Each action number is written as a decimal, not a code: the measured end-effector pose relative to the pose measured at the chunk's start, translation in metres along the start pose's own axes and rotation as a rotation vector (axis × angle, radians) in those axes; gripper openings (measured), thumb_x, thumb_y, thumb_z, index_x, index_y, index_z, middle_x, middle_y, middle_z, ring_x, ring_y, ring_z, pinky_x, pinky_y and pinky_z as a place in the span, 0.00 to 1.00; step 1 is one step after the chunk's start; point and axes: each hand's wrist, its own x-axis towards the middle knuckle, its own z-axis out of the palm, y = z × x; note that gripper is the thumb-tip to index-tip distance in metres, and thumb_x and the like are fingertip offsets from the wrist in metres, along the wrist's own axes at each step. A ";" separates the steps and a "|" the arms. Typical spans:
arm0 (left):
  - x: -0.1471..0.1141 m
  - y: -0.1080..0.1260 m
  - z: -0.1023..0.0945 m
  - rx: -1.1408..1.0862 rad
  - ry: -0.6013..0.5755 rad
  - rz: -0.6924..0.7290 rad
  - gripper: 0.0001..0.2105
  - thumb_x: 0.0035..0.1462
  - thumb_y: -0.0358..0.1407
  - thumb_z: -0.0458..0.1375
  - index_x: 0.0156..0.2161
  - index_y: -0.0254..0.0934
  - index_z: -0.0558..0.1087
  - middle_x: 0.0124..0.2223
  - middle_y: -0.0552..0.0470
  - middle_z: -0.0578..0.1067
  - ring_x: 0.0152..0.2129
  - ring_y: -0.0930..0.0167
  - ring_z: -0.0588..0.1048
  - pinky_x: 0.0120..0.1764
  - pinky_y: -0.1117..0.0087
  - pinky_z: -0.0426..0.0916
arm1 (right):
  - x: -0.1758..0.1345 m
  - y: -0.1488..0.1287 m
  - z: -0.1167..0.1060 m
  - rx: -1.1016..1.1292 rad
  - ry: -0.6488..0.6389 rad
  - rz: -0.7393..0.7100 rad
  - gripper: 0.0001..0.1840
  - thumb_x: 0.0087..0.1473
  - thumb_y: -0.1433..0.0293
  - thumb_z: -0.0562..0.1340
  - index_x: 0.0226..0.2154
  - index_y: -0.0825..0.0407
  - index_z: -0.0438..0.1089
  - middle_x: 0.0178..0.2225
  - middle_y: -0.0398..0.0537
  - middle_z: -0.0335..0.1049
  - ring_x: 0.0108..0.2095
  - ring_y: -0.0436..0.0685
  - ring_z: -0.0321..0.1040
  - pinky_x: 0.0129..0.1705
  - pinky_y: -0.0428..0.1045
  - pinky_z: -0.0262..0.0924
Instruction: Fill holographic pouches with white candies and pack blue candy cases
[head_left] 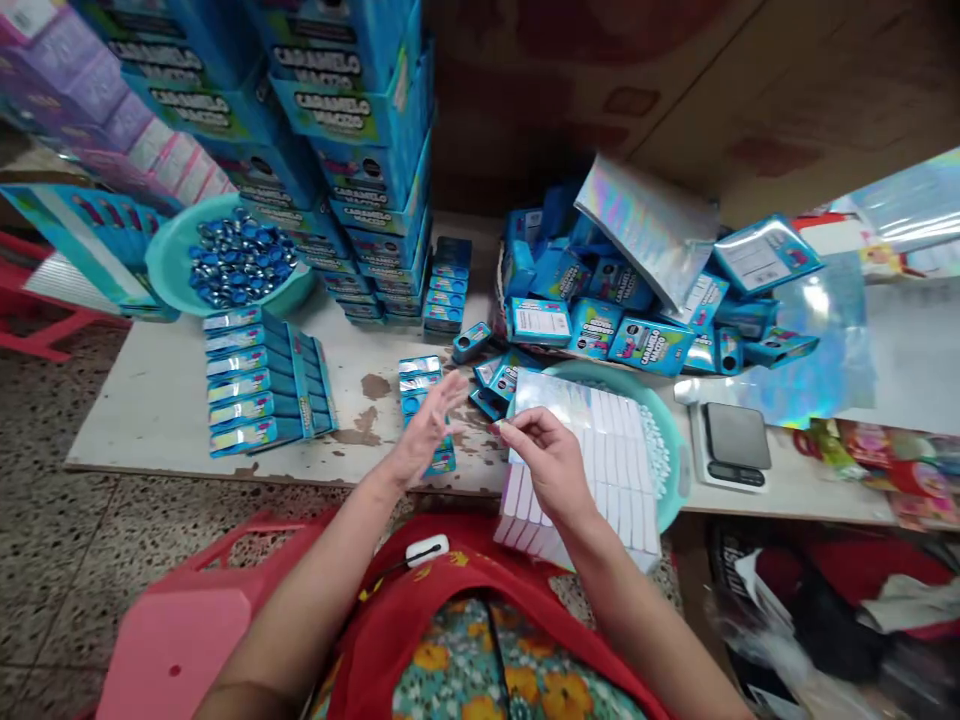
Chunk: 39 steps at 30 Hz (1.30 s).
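Observation:
My left hand [429,428] is open, fingers apart, just above a short row of small blue boxes [420,372] near the table's front edge. My right hand [551,455] is closed in a pinch, thumb against forefinger; anything between the tips is too small to name. Below the right hand, a block of white-edged flat cartons [615,470] rests over a teal basin [679,470] that holds small white pieces [655,450]. Between and beyond my hands lie a few loose blue boxes [504,378].
Tall stacks of blue caramel boxes [382,190] stand behind. At left are a teal bowl [169,262] of blue-silver wrapped pieces and a filled display box [262,385]. A heap of blue cartons [649,345] and a small scale [737,437] are at right; a red stool [176,640] is below left.

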 end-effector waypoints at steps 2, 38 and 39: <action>-0.004 0.001 -0.013 -0.061 -0.098 -0.111 0.31 0.46 0.52 0.61 0.54 0.39 0.65 0.55 0.41 0.68 0.49 0.61 0.69 0.42 0.66 0.69 | 0.000 0.002 0.020 -0.013 -0.024 0.025 0.12 0.46 0.62 0.67 0.27 0.50 0.66 0.25 0.39 0.65 0.27 0.49 0.63 0.31 0.45 0.60; -0.029 -0.100 -0.103 0.100 0.531 -0.166 0.30 0.57 0.54 0.50 0.60 0.40 0.60 0.64 0.45 0.58 0.62 0.63 0.54 0.63 0.60 0.49 | 0.061 0.096 0.124 -0.490 0.174 0.023 0.41 0.47 0.53 0.62 0.59 0.54 0.54 0.59 0.59 0.55 0.60 0.65 0.51 0.61 0.63 0.45; -0.048 -0.101 -0.112 0.070 0.651 -0.154 0.28 0.56 0.54 0.51 0.56 0.39 0.64 0.61 0.44 0.63 0.59 0.62 0.60 0.61 0.59 0.54 | 0.057 0.088 0.135 -0.463 0.152 -0.059 0.41 0.49 0.53 0.61 0.60 0.54 0.53 0.61 0.58 0.53 0.61 0.64 0.49 0.62 0.62 0.43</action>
